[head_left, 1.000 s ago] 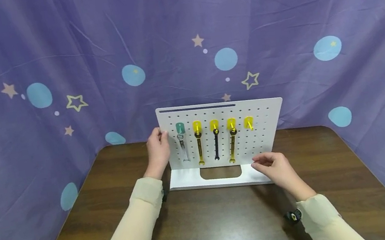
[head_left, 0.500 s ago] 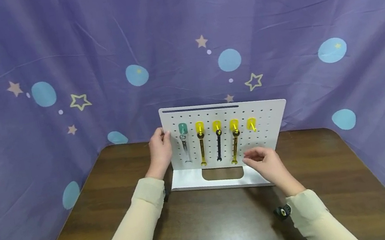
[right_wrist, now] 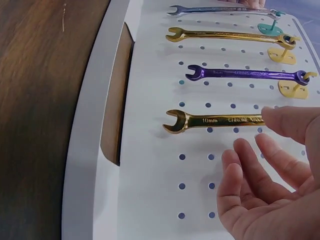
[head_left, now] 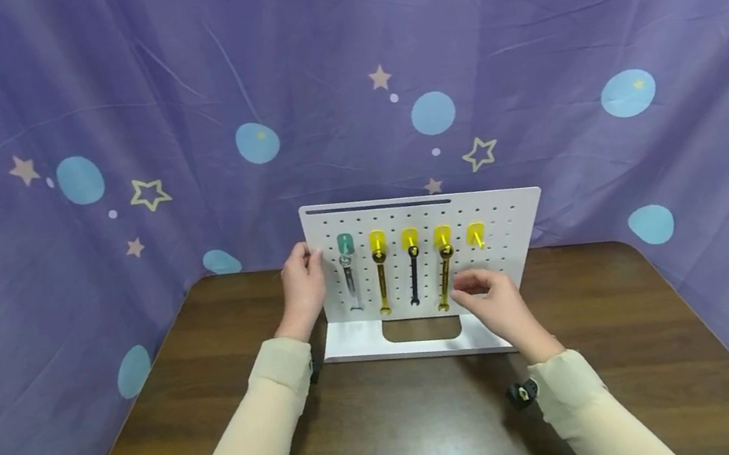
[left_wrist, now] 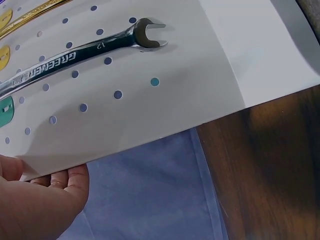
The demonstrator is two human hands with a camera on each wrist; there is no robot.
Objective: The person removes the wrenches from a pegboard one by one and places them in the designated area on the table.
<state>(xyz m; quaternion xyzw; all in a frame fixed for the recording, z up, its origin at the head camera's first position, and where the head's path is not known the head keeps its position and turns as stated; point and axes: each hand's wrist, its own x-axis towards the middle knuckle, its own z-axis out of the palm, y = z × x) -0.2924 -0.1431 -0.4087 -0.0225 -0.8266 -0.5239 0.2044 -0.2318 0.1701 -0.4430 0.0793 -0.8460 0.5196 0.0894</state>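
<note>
A white pegboard stand [head_left: 502, 217] stands upright on the table. My left hand [head_left: 301, 281] grips its left edge, thumb in front and fingers behind, near the silver wrench [left_wrist: 75, 59]. Beside the rightmost gold wrench [right_wrist: 215, 120], marked 10mm, is my right hand [right_wrist: 275, 185]. Its thumb overlaps that wrench in the right wrist view, while the other fingers are loosely bent and apart from it. A purple wrench [right_wrist: 240, 73] and another gold wrench [right_wrist: 225, 35] hang between the silver and 10mm ones.
The silver wrench hangs from a green hook [head_left: 345, 243]; the others hang from yellow hooks. Right of them, a yellow hook [head_left: 476, 234] holds nothing. The stand's base has a cutout [head_left: 421, 328]. A purple curtain [head_left: 339, 64] surrounds the brown wooden table [head_left: 382, 431].
My right hand has moved left and up from the stand's lower right part to beside the 10mm gold wrench. The left hand keeps its grip on the board's edge.
</note>
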